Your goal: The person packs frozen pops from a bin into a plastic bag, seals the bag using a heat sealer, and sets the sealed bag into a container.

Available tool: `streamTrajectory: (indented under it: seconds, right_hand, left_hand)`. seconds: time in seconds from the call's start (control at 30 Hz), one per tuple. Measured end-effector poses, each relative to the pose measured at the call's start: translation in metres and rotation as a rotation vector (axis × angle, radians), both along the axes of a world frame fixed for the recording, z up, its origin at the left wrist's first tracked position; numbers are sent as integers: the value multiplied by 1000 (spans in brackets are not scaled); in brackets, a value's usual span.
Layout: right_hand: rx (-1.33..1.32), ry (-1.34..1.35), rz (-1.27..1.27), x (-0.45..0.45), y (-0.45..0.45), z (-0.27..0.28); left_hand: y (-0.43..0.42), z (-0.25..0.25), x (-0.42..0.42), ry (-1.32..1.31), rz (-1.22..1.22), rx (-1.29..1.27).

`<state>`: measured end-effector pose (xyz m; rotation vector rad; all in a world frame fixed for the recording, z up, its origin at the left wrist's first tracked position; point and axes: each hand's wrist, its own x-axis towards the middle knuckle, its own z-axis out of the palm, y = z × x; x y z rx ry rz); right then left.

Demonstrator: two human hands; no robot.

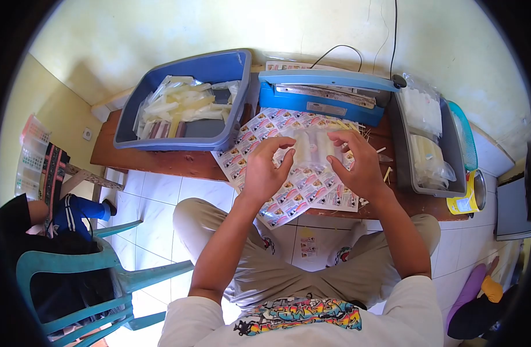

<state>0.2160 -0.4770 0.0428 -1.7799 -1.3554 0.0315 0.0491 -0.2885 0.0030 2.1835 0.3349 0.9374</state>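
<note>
A clear plastic packet (313,149) with pale and purplish-brown contents lies crosswise in front of me, between my hands. My left hand (269,168) has its thumb and fingers curved at the packet's left end. At the right end, my right hand (358,165) grips it with thumb and fingers. Printed label sheets (277,199) are spread beneath it on the wooden bench. Just behind my hands stands a blue impulse sealer (329,98), its long light-blue arm (329,78) lying across the top.
A blue tub (204,141) with filled and flat plastic wrappers (184,104) stands left. On the right are a grey tray (413,173) of packets, a teal basket (463,136) and a yellow tin (463,204). A green chair (63,261) and other people are nearby.
</note>
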Motion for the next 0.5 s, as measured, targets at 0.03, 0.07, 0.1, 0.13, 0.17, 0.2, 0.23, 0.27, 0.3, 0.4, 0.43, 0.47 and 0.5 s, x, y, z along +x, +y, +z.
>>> streamTrajectory:
  seconds: [0.03, 0.07, 0.1, 0.13, 0.17, 0.2, 0.23, 0.27, 0.3, 0.4, 0.43, 0.47, 0.5]
  right_hand:
    - [-2, 8, 2, -1, 4, 1]
    - [-3, 8, 5, -4, 8, 4]
    - [35, 13, 13, -7, 13, 10]
    - [65, 11, 31, -9, 23, 17]
    - [60, 6, 40, -11, 30, 20]
    - [67, 23, 54, -13, 39, 24]
    - [74, 42, 68, -14, 49, 27]
    - [74, 42, 78, -16, 61, 30]
    - [100, 31, 93, -17, 75, 32]
    - [153, 53, 135, -22, 121, 32]
    - [181, 75, 152, -23, 138, 32]
    - [185, 77, 166, -25, 156, 31]
    - [202, 115, 193, -28, 174, 28]
  left_hand:
    - [3, 3, 1, -18, 18, 4]
    - [7, 6, 1, -35, 36, 7]
    - [13, 12, 2, -39, 41, 4]
    - [25, 19, 2, -95, 76, -5]
    - [33, 26, 3, -145, 105, -9]
    - [41, 32, 5, -165, 142, -29]
    - [47, 41, 6, -168, 150, -30]
    - [54, 49, 6, -178, 208, -59]
    - [63, 53, 6, -184, 267, -89]
    - [104, 55, 6, -180, 360, -23]
    - [119, 54, 7, -192, 406, -18]
    - [136, 53, 6, -184, 423, -34]
    - [152, 51, 4, -184, 437, -30]
